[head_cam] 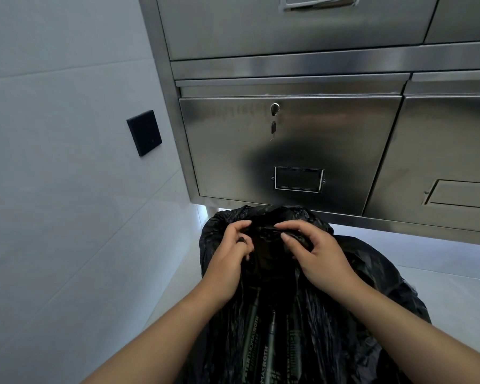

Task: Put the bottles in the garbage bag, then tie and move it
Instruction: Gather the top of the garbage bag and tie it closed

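A black garbage bag (372, 295) stands on the floor in front of me, low in the head view. Its top is gathered into a bunch. My left hand (230, 256) grips the gathered plastic from the left, fingers curled into it. My right hand (313, 253) pinches the same bunch from the right. Through the thin plastic lower down, dark green bottles (254, 336) with white lettering show, lying lengthwise inside the bag.
A stainless steel cabinet (330, 139) with drawers, a key in a lock (274, 109) and a label holder stands right behind the bag. A white tiled wall with a black wall plate (144, 133) is at the left. Pale floor (441, 261) lies to the right.
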A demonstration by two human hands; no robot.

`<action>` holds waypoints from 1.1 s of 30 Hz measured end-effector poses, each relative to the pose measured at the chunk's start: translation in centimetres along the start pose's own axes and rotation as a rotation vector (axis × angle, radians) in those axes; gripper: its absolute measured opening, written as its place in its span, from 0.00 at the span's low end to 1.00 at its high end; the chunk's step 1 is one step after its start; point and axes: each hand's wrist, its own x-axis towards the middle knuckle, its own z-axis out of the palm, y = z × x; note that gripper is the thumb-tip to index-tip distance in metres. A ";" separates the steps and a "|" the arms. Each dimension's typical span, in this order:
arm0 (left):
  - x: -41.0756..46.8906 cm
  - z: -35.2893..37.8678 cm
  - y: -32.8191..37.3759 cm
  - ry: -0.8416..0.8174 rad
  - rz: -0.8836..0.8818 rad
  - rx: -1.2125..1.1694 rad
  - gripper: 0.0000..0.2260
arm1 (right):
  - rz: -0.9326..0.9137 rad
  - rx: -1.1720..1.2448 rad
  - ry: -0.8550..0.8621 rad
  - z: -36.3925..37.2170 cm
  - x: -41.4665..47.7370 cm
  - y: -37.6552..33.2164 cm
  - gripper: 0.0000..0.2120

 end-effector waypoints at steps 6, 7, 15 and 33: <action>-1.3 -2.1 -2.6 -0.101 -0.016 0.325 0.27 | 0.015 -0.034 0.003 -0.5 0.2 0.7 0.10; -1.8 -2.6 -3.2 -0.094 0.010 0.350 0.27 | 0.014 -0.037 -0.012 -0.3 0.2 0.8 0.09; -2.9 -3.4 -4.6 -0.017 0.197 0.536 0.22 | 0.019 -0.031 -0.040 2.0 0.2 1.1 0.09; -0.6 -0.6 -1.9 -0.059 0.210 0.406 0.30 | 0.023 0.027 -0.169 0.5 -0.8 0.1 0.08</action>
